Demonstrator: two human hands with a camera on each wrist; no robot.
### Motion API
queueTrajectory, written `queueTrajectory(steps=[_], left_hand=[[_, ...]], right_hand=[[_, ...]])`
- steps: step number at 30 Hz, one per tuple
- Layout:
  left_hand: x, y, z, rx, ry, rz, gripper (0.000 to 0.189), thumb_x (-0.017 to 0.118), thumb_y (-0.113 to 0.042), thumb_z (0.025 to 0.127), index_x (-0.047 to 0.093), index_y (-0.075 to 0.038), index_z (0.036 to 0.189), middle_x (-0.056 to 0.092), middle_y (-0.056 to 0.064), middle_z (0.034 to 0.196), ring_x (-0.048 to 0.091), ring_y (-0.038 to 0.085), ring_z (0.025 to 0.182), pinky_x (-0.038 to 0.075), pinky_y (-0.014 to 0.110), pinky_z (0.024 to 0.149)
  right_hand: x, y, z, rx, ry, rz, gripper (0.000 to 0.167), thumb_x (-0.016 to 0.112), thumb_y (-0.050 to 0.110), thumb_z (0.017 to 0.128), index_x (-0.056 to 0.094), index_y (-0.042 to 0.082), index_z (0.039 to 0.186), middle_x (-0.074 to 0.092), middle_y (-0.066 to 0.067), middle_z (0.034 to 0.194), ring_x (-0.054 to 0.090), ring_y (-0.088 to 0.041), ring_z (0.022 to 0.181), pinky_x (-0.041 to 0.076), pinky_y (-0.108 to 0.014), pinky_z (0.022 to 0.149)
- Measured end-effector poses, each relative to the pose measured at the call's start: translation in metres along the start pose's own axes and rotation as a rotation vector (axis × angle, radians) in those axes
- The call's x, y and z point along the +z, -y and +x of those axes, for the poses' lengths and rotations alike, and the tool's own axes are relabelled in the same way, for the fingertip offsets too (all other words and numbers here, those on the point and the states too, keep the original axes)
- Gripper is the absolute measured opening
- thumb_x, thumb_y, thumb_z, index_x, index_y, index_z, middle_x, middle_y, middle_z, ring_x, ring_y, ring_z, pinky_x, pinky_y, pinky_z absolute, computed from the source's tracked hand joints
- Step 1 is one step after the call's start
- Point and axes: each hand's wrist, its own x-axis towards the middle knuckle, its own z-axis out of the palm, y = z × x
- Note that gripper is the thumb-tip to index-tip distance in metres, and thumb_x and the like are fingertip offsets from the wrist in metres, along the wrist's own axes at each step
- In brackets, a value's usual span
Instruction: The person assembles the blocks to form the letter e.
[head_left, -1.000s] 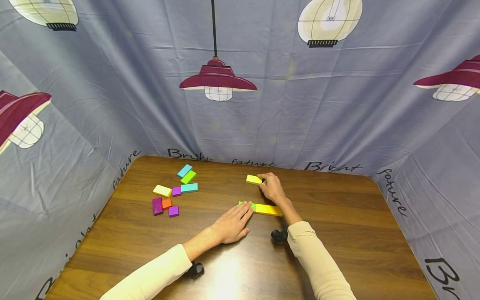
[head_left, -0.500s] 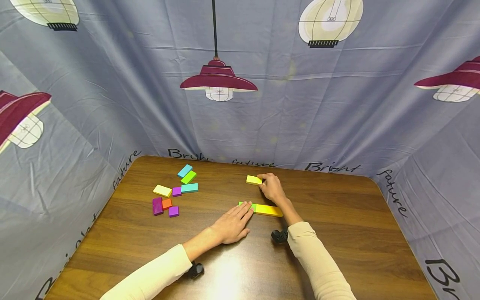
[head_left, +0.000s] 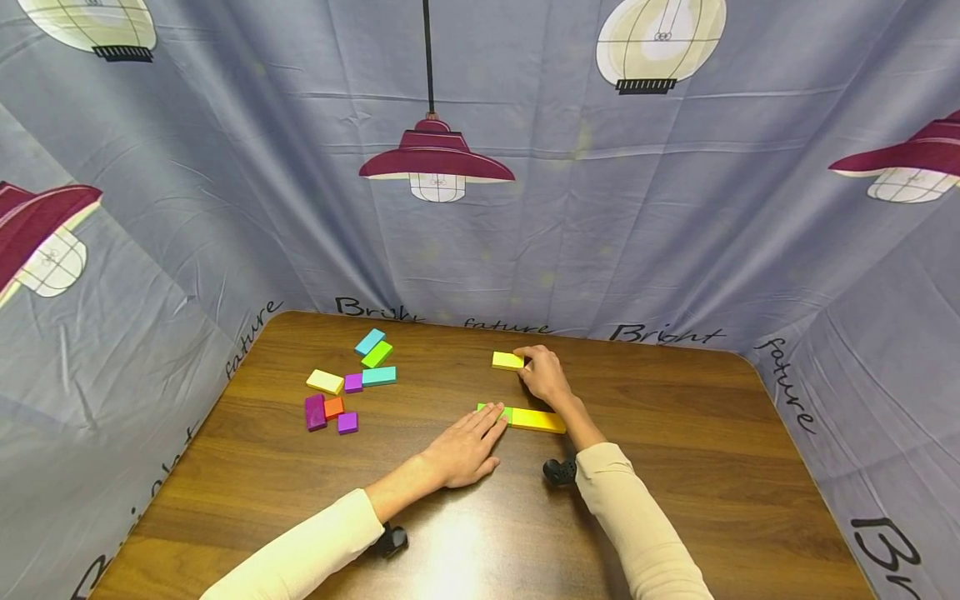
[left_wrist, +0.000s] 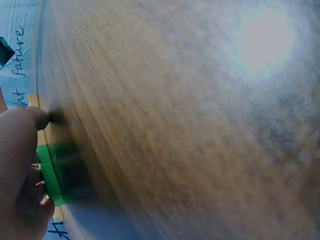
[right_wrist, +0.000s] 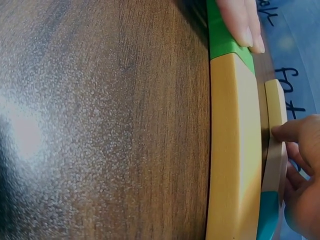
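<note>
In the head view my left hand [head_left: 461, 450] lies flat, its straight fingers resting on a green block [head_left: 508, 414]. An orange-yellow block [head_left: 538, 422] butts against the green block's right end. Farther back, my right hand [head_left: 545, 375] pinches the right end of a pale yellow block [head_left: 507, 360] between thumb and fingers. The right wrist view shows a tan block [right_wrist: 274, 167] and a teal block [right_wrist: 268, 215] in line with that yellow block, beside the hand. In the head view the hand hides both.
At the left of the wooden table [head_left: 675, 467] lie loose blocks: blue [head_left: 370, 342], green [head_left: 377, 354], teal [head_left: 378, 376], cream [head_left: 325, 382], orange [head_left: 333, 407], magenta [head_left: 315, 412] and purple [head_left: 347, 422]. Behind the table hangs a printed curtain [head_left: 540, 233].
</note>
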Motion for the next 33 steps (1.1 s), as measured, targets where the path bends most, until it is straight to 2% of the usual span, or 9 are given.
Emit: queueTrajectory(steps=[6,13,22,26,33], left_hand=[[0.000,0.000,0.000,-0.004,0.016,0.001,0.067,0.044,-0.043,0.105,0.027,-0.003,0.157,0.020,0.016,0.163,0.019,0.027,0.149,0.019,0.036,0.119],[0.000,-0.001,0.000,-0.010,0.012,0.009,0.066,0.044,-0.043,0.105,0.029,-0.004,0.156,0.021,0.016,0.162,0.020,0.027,0.149,0.020,0.036,0.119],[-0.001,-0.002,0.001,-0.016,0.029,0.011,0.067,0.043,-0.044,0.105,0.027,-0.004,0.157,0.018,0.015,0.163,0.017,0.026,0.149,0.017,0.036,0.119],[-0.001,-0.002,0.002,-0.015,0.033,0.010,0.067,0.042,-0.044,0.106,0.026,-0.004,0.157,0.018,0.016,0.164,0.017,0.026,0.150,0.017,0.036,0.119],[-0.002,-0.001,0.000,-0.015,0.038,-0.005,0.067,0.042,-0.043,0.106,0.026,-0.003,0.157,0.017,0.017,0.163,0.017,0.027,0.149,0.017,0.037,0.119]], right_hand=[[0.000,-0.001,-0.002,-0.024,-0.012,-0.004,0.037,0.068,0.001,0.091,0.066,0.003,0.129,0.055,-0.022,0.135,0.047,-0.042,0.128,0.038,-0.054,0.107],[-0.002,-0.002,0.000,0.013,0.048,0.001,0.039,0.067,0.005,0.094,0.064,0.007,0.133,0.052,-0.019,0.140,0.042,-0.041,0.133,0.032,-0.053,0.111],[-0.007,-0.006,-0.004,-0.003,0.036,0.046,0.046,0.069,0.013,0.094,0.059,0.008,0.138,0.049,-0.020,0.144,0.040,-0.041,0.132,0.040,-0.053,0.104],[-0.015,-0.013,-0.011,-0.019,0.023,0.093,0.045,0.062,0.020,0.100,0.054,0.006,0.143,0.043,-0.021,0.149,0.036,-0.041,0.136,0.034,-0.057,0.108],[-0.029,-0.028,-0.028,-0.086,-0.008,0.019,0.047,0.054,0.021,0.104,0.048,0.002,0.146,0.038,-0.022,0.153,0.030,-0.042,0.142,0.025,-0.060,0.113]])
